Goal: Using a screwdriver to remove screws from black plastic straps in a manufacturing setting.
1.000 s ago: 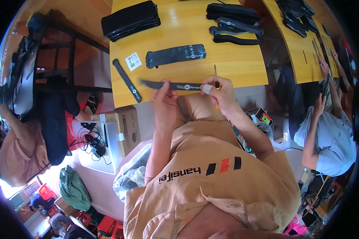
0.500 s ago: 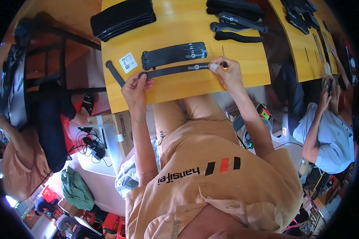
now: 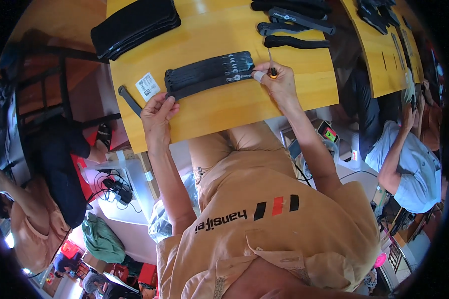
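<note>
A flat black strap [image 3: 202,88] with pale print near its right end is stretched between my hands. It lies along the near edge of a neat row of overlapping black straps [image 3: 199,70] on the yellow table. My left hand [image 3: 158,115] pinches the strap's left end between thumb and fingers. At the other end, my right hand [image 3: 280,85], with a white wrap on its thumb, grips the strap. That same hand also keeps hold of a thin-shafted tool [image 3: 273,74] with a yellow-and-black handle, its shaft pointing away from me.
A white printed label [image 3: 147,86] and a short dark strap [image 3: 129,100] lie left of the row. Thick black strap bundles [image 3: 134,27] sit at the far left, more straps [image 3: 294,30] at the far right. The yellow table [image 3: 209,114] ends just before my lap. Other people sit on both sides.
The strap in my hands has moved up against the near side of the row, closing the gap that was between them. My view has shifted slightly, too.
</note>
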A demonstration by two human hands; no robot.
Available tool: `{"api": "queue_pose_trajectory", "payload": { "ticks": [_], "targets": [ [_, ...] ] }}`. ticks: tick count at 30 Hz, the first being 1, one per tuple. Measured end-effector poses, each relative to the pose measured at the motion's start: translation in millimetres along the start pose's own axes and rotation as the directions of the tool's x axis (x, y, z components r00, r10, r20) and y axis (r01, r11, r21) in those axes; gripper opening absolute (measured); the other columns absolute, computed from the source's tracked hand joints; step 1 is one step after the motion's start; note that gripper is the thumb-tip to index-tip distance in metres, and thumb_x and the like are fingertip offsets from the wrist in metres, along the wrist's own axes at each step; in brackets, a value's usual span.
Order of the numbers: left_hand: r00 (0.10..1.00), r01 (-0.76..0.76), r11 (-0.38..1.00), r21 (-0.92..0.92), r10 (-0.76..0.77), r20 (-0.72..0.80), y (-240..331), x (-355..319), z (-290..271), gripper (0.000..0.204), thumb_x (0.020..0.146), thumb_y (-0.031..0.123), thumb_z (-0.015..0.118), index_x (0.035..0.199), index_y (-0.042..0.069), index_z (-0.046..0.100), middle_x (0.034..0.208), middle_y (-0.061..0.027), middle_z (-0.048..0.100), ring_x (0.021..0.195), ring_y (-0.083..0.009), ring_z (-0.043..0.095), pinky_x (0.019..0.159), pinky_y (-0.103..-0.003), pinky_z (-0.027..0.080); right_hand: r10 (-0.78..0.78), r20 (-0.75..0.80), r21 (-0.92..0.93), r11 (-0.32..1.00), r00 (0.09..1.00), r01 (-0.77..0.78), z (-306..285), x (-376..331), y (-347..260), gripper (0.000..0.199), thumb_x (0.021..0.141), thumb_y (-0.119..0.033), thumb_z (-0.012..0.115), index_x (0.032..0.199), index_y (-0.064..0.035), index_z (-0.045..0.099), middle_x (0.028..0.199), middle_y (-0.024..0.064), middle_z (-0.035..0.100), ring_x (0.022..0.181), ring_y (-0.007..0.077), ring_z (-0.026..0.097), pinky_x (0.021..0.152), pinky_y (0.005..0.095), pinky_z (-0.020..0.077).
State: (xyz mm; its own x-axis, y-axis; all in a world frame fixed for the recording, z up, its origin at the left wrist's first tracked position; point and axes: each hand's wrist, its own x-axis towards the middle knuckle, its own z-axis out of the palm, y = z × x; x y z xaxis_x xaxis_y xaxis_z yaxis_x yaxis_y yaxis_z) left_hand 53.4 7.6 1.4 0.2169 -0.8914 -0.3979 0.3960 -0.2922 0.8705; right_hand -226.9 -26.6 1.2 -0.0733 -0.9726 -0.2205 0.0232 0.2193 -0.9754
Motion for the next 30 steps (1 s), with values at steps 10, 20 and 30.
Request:
{"api": "queue_pose_trajectory", "payload": {
  "ticks": [10,20,30],
  "targets": [
    [0.990,-0.112,0.985,0.133,0.123,-0.075,-5,4,8,0.009,0.080,0.003,0.061,0.089,-0.001,0.062,0.074,-0.0044,0.061,0.057,-0.0110,0.059,0.053,-0.020,0.049,0.120,0.026,0.026,0.992,0.992,-0.121,-2,2,-2,0.006,0.076,0.001,0.062,0.081,-0.0007,0.063,0.062,-0.0034,0.054,0.052,0.0006,0.041,0.045,0.0168,0.0323],
    [0.958,-0.210,0.930,0.302,0.258,-0.129,-11,7,17,0.007,0.079,0.002,0.064,0.085,-0.002,0.061,0.065,-0.0019,0.058,0.050,-0.0056,0.050,0.045,-0.017,0.039,-0.032,-0.080,-0.154,0.988,0.996,0.019,3,5,6,0.007,0.075,0.000,0.062,0.082,0.0011,0.064,0.063,-0.0023,0.055,0.056,0.0037,0.046,0.051,0.0186,0.0376],
    [0.957,-0.170,0.930,0.326,0.235,-0.170,-10,7,19,0.006,0.079,0.001,0.063,0.084,-0.001,0.060,0.067,-0.0027,0.058,0.050,-0.0066,0.049,0.045,-0.017,0.037,-0.014,-0.082,-0.199,0.980,0.997,-0.003,5,2,-1,0.010,0.075,0.002,0.061,0.085,0.0008,0.062,0.065,-0.0015,0.055,0.060,0.0043,0.047,0.055,0.0188,0.0393]
  ]
}}
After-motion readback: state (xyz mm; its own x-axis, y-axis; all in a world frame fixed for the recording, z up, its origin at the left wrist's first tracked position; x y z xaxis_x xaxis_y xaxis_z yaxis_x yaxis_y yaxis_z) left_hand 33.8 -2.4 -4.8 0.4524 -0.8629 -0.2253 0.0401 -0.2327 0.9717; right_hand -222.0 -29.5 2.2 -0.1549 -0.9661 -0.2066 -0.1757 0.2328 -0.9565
